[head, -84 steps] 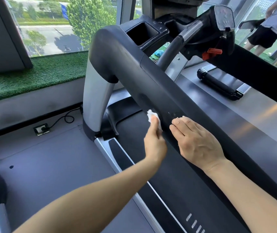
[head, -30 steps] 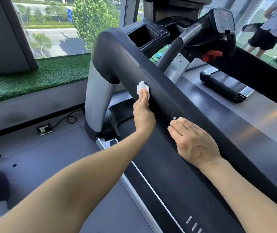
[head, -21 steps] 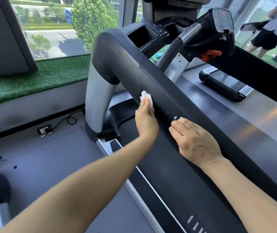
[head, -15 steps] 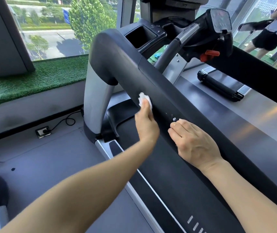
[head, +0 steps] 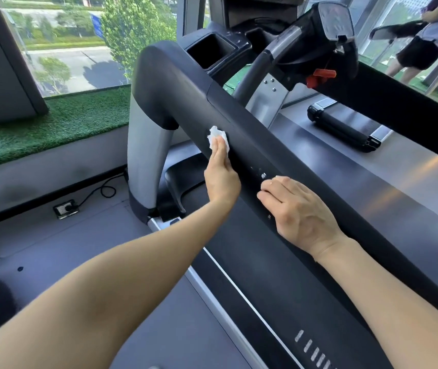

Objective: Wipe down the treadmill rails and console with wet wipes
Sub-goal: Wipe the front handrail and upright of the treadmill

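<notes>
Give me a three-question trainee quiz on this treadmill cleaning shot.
1. True or false: the left hand presses the wipe on the black rail.
2. The right hand: A) holds a second wipe B) rests flat on the rail C) grips the red clip.
3. Fill in: beyond the window sill lies green ____.

Key: 1 true; 2 B; 3 turf.

wet wipe (head: 217, 138) mostly under left hand (head: 221, 179) fingers, bystander (head: 430, 30) cropped at top edge
</notes>
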`<state>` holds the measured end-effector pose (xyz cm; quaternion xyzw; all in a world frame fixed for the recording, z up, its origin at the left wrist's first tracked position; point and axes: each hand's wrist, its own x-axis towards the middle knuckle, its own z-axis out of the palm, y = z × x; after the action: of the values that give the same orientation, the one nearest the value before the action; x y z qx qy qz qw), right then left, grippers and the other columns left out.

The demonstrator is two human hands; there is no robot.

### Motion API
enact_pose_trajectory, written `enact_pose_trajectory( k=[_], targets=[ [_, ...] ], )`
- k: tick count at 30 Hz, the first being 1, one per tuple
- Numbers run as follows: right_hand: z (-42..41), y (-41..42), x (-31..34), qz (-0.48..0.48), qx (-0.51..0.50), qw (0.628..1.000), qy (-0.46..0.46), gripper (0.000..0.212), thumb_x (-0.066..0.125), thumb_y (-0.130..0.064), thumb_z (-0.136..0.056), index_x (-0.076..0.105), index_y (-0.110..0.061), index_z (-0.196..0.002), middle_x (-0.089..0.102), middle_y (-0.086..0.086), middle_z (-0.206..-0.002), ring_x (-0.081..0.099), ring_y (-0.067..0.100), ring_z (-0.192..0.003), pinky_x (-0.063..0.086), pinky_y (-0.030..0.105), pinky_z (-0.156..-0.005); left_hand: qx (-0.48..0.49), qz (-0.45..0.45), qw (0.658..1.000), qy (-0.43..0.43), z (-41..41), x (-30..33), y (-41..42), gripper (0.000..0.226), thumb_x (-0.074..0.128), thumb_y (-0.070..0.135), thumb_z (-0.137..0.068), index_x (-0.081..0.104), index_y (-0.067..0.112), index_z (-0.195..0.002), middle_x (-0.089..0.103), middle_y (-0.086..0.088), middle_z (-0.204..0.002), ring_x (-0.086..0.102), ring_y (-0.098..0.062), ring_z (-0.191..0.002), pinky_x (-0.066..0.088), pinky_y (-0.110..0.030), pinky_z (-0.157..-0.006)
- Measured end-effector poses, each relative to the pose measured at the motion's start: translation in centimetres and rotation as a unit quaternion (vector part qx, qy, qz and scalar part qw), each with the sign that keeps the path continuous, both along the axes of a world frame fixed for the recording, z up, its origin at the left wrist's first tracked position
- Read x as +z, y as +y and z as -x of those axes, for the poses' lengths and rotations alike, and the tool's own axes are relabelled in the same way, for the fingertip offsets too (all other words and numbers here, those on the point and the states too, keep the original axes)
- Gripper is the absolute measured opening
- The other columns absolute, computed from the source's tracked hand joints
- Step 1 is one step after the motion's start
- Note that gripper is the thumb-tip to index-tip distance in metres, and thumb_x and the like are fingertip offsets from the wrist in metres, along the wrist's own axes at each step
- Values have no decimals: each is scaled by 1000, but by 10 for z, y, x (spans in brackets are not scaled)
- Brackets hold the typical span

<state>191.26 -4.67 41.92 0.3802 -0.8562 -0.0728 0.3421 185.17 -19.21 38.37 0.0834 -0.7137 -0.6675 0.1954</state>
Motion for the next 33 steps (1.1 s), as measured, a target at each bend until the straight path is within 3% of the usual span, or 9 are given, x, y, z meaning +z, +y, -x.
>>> enact_pose_trajectory(
  k=[4,9,11,14,18,23,27,30,33],
  targets=[
    [-29,22,5,48,-26,998,-15,44,24,-1,-95,69,0,-92,65,14,-98,48,26,-97,38,34,-98,-38,15,999,27,-53,-4,35,55,34,-1,-100,32,26,-147,20,14,-155,12,18,-131,13,7,-96],
    [-61,56,0,26,-56,998,-8,25,53,4,-79,68,-1,-98,63,13,-103,49,27,-96,34,33,-104,-75,18,997,24,-107,-6,75,53,35,4,-102,30,29,-148,20,18,-154,9,37,-116,15,8,-93],
    [-70,65,-2,24,-52,998,-4,29,46,2,-81,68,-1,-100,63,13,-104,49,27,-97,32,33,-106,-82,17,996,18,-124,-8,89,54,37,3,-101,29,28,-148,21,17,-154,11,36,-117,15,8,-93],
    [-81,75,-6,16,-51,999,-8,34,38,-2,-85,68,0,-101,64,13,-103,50,27,-97,31,34,-107,-90,57,994,26,-148,-14,110,57,38,-4,-96,27,16,-149,24,6,-155,25,10,-134,15,7,-94],
    [-84,82,-8,2,-41,999,-16,33,40,-1,-83,68,0,-100,64,14,-104,51,27,-99,29,34,-108,-98,74,992,10,-143,-4,108,71,35,-11,-92,16,22,-152,10,15,-156,9,30,-118,13,11,-85],
    [-83,79,-10,23,-35,999,5,53,16,-4,-98,68,2,-100,64,14,-103,53,29,-98,34,35,-106,-12,157,987,-24,-63,27,57,85,26,-23,-78,14,15,-152,9,9,-159,14,-8,-144,6,11,-88],
    [-82,79,-12,20,-26,999,-4,45,24,-3,-98,68,1,-102,64,13,-104,54,28,-98,37,36,-105,43,174,981,-71,-46,39,43,76,27,-17,-81,25,18,-149,23,11,-156,36,-21,-134,27,-16,-93],
    [-79,82,-14,12,-19,1000,0,26,48,3,-86,67,1,-103,63,13,-105,51,28,-101,36,36,-106,-11,154,988,8,-88,23,68,62,28,-8,-93,27,20,-148,26,18,-152,27,-1,-138,19,-4,-102],
    [-79,83,-16,-8,-22,1000,1,29,57,5,-79,67,1,-106,62,13,-107,55,29,-101,39,37,-104,-93,155,983,23,-129,10,86,74,28,-12,-89,18,28,-151,12,23,-154,11,21,-123,10,10,-89]
  ],
)
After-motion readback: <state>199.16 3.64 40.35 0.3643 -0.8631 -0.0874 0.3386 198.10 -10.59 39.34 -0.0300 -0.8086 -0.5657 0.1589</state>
